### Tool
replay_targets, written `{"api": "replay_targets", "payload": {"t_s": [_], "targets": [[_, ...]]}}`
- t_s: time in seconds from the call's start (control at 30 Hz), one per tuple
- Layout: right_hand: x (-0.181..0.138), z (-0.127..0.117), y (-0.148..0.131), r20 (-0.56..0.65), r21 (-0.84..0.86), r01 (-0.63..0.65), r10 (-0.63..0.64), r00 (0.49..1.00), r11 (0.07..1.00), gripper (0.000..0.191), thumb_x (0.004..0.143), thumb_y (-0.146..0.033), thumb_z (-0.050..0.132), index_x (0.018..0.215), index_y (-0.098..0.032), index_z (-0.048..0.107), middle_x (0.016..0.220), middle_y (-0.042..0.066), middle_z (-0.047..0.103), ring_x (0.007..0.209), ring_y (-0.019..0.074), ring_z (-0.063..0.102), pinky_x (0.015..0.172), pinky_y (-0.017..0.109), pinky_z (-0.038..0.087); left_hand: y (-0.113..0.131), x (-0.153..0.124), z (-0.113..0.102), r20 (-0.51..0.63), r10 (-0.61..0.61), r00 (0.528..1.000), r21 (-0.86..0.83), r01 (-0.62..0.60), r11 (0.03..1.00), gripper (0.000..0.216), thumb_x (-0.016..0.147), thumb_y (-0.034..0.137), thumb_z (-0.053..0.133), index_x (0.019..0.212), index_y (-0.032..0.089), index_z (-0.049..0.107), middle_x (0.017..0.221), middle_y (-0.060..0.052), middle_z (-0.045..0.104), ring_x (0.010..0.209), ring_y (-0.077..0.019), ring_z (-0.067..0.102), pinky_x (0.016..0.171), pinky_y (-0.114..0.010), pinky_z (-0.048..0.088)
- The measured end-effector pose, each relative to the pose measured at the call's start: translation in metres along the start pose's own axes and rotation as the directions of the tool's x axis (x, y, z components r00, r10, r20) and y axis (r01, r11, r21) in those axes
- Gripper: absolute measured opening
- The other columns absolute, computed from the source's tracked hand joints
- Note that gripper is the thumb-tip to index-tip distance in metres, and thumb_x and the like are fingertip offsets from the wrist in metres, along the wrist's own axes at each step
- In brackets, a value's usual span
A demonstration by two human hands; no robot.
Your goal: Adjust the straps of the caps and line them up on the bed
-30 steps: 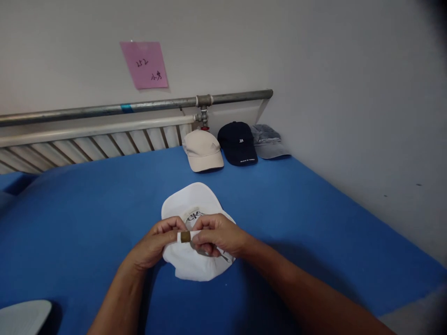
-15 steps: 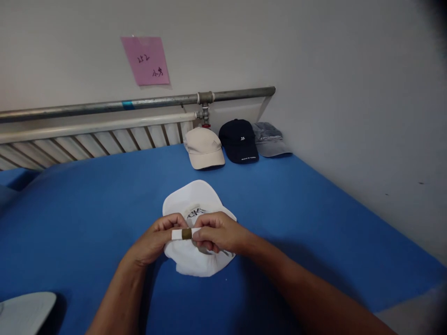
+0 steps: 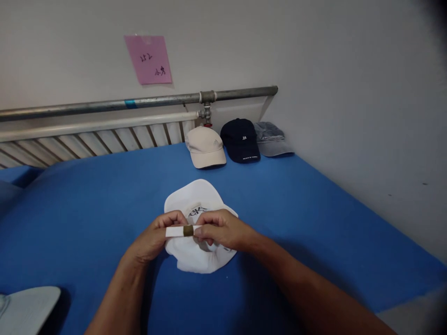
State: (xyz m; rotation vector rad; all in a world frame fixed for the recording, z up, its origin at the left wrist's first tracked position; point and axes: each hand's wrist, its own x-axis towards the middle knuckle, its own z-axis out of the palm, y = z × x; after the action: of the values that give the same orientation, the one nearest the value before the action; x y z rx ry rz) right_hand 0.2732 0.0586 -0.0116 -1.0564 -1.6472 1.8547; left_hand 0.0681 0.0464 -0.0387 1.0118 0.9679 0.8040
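Observation:
A white baseball cap (image 3: 204,263) lies on the blue surface in front of me, its brim pointing away and dark lettering partly showing on its front. Across the cap's back opening runs a white strap (image 3: 174,231) with a brass-coloured buckle (image 3: 188,231). My left hand (image 3: 153,235) pinches the strap left of the buckle, the thumb along it. At the buckle's right side, my right hand (image 3: 221,228) grips the strap between thumb and curled fingers. Its fingertips hide the strap's right part.
Along the back stand a beige cap (image 3: 206,146), a navy cap (image 3: 240,142) and a grey cap (image 3: 274,139), near a radiator (image 3: 132,137) and a metal pipe (image 3: 164,101). A pale cap brim (image 3: 33,307) juts in at lower left. A wall (image 3: 366,116) borders the right.
More white strap shows left of the buckle, as my left thumb has slid away to the left. The right hand keeps its pinch. The whole view has shifted slightly.

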Motion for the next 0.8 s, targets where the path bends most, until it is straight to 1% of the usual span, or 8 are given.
{"api": "replay_targets", "payload": {"t_s": [0.1,0.2,0.33,0.43,0.5,0.57,0.67,0.8], "targets": [[-0.0009,-0.0053,-0.0018,-0.029,-0.062,-0.015,0.013,0.999,0.998,0.010,0.075,-0.022,0.059,0.072,-0.016,0.065,0.058,-0.002,0.058,0.055,0.0084,0.052,0.053,0.019,0.039,-0.0007,-0.0012,-0.0026,-0.027,0.011,1.000,-0.008,-0.011,1.000,0.026,0.064,0.032,0.078,0.067,0.014,0.060,0.058,0.003,0.054,0.049,-0.0066,0.044,0.047,-0.018,0.032],[-0.0005,-0.0062,-0.0009,-0.033,-0.077,0.008,-0.011,0.999,0.997,0.008,0.075,-0.019,0.058,0.070,-0.016,0.064,0.060,-0.002,0.059,0.054,0.0079,0.052,0.054,0.020,0.041,-0.0026,-0.0027,-0.0031,-0.013,0.000,1.000,0.007,0.000,1.000,0.028,0.067,0.035,0.077,0.068,0.013,0.060,0.059,0.002,0.055,0.048,-0.0066,0.044,0.047,-0.018,0.032],[0.0009,-0.0021,0.0017,-0.019,-0.038,0.072,-0.072,0.997,0.997,0.007,0.075,-0.017,0.058,0.070,-0.016,0.062,0.058,-0.004,0.057,0.053,0.0066,0.050,0.053,0.019,0.040,-0.0031,-0.0033,-0.0012,-0.010,-0.010,1.000,0.027,0.010,1.000,0.031,0.067,0.038,0.077,0.070,0.013,0.060,0.059,0.003,0.054,0.047,-0.0064,0.044,0.047,-0.018,0.031],[0.0011,0.0004,0.0005,-0.055,-0.013,0.072,-0.073,0.996,0.997,0.005,0.077,-0.020,0.059,0.078,-0.017,0.063,0.059,-0.004,0.057,0.054,0.0071,0.052,0.054,0.019,0.040,-0.0015,-0.0028,0.0000,-0.027,-0.003,1.000,0.031,0.004,1.000,0.031,0.067,0.038,0.077,0.070,0.014,0.058,0.059,0.003,0.054,0.048,-0.0062,0.043,0.047,-0.018,0.031],[0.0012,0.0014,-0.0010,-0.073,0.024,0.063,-0.062,0.995,0.998,0.010,0.076,-0.021,0.063,0.085,-0.018,0.062,0.060,-0.005,0.057,0.056,0.0080,0.054,0.056,0.020,0.042,-0.0002,-0.0023,0.0007,-0.027,0.006,1.000,0.048,-0.005,0.999,0.030,0.069,0.038,0.076,0.071,0.014,0.058,0.059,0.003,0.054,0.048,-0.0064,0.043,0.047,-0.018,0.030],[0.0016,0.0013,-0.0015,-0.069,0.060,0.054,-0.050,0.996,0.997,0.014,0.072,-0.019,0.065,0.086,-0.018,0.063,0.061,-0.005,0.058,0.055,0.0079,0.054,0.056,0.021,0.043,0.0010,-0.0023,0.0012,-0.018,0.008,1.000,0.062,-0.007,0.998,0.028,0.071,0.037,0.075,0.071,0.014,0.059,0.059,0.003,0.053,0.049,-0.0065,0.042,0.048,-0.018,0.030],[0.0031,-0.0021,-0.0003,-0.066,0.097,0.050,-0.044,0.997,0.994,0.012,0.070,-0.016,0.062,0.082,-0.017,0.065,0.060,-0.005,0.057,0.049,0.0061,0.049,0.050,0.020,0.039,0.0033,-0.0038,0.0002,-0.027,0.035,0.999,0.048,-0.034,0.998,0.027,0.073,0.039,0.073,0.073,0.014,0.063,0.061,0.003,0.053,0.052,-0.0068,0.042,0.050,-0.018,0.031],[0.0069,-0.0079,0.0045,-0.058,0.198,0.048,-0.037,0.998,0.979,0.010,0.069,-0.016,0.061,0.078,-0.016,0.065,0.054,-0.007,0.053,0.043,0.0045,0.042,0.046,0.019,0.032,0.0065,-0.0073,-0.0034,-0.060,0.088,0.994,0.044,-0.085,0.995,0.032,0.076,0.045,0.069,0.087,0.015,0.069,0.072,-0.002,0.061,0.061,-0.0099,0.048,0.056,-0.020,0.036]]}}
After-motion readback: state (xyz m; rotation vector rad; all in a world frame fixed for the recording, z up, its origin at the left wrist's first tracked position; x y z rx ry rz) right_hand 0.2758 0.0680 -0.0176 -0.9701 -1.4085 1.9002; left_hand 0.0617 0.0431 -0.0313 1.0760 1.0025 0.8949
